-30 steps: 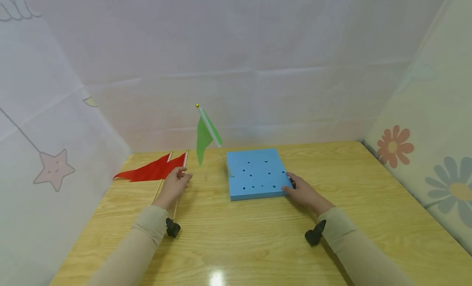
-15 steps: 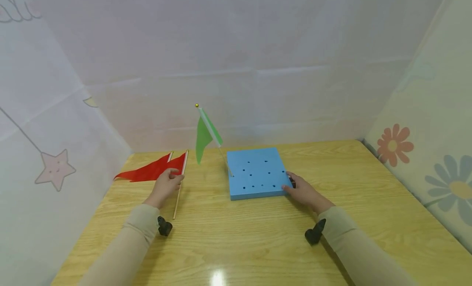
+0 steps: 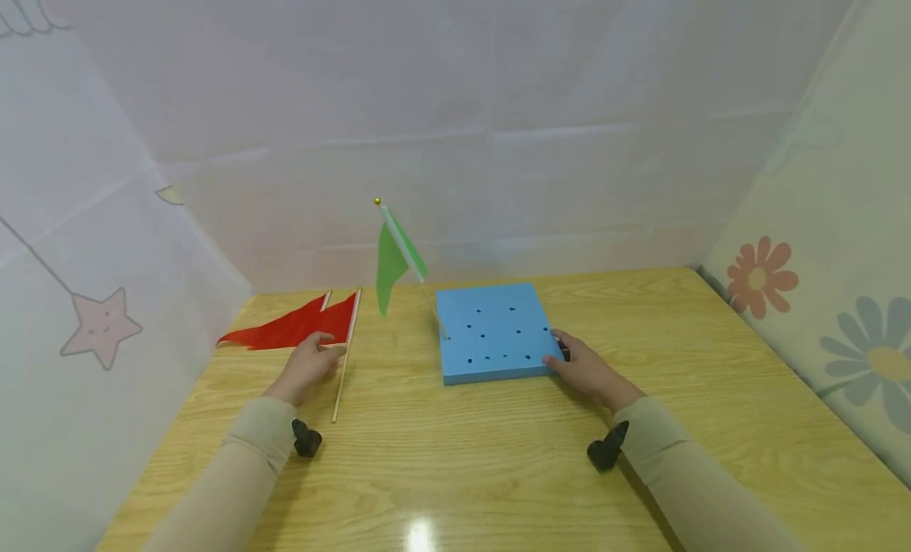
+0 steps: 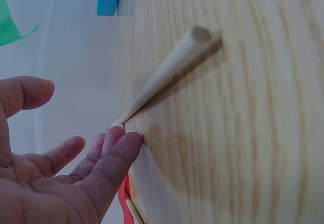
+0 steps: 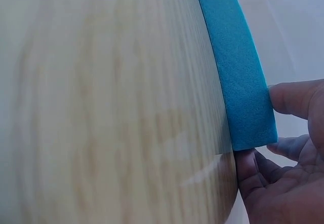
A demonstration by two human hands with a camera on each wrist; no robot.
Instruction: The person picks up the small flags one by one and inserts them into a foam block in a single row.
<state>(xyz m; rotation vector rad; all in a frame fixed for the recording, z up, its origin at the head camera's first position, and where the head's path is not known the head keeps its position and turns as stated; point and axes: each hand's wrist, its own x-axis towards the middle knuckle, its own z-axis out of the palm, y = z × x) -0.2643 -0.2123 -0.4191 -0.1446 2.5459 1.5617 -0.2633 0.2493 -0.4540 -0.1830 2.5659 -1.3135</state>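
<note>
The right hand (image 3: 589,372) grips the blue block (image 3: 498,373) by its right edge — thumb on top, fingers at the side. Maybe that is to stop it from sliding. The left hand (image 3: 306,368) holds nothing. Its fingers are loose and a bit apart, right by the stick of one red flag (image 3: 343,321); I cannot tell if they touch it. That flag lies on the table (image 3: 441,465), overlapping another red flag (image 3: 274,331), and their cloth stretches to the left. The green flag (image 3: 390,267) leans left. Its stick meets the block near the left edge, so a hole there probably holds it up. More small dark holes dot the top. Farther back is a pale backdrop (image 3: 463,180) — a pink star (image 3: 103,327) on the left, big flowers (image 3: 758,280) on the right. I see no words or brand names.
</note>
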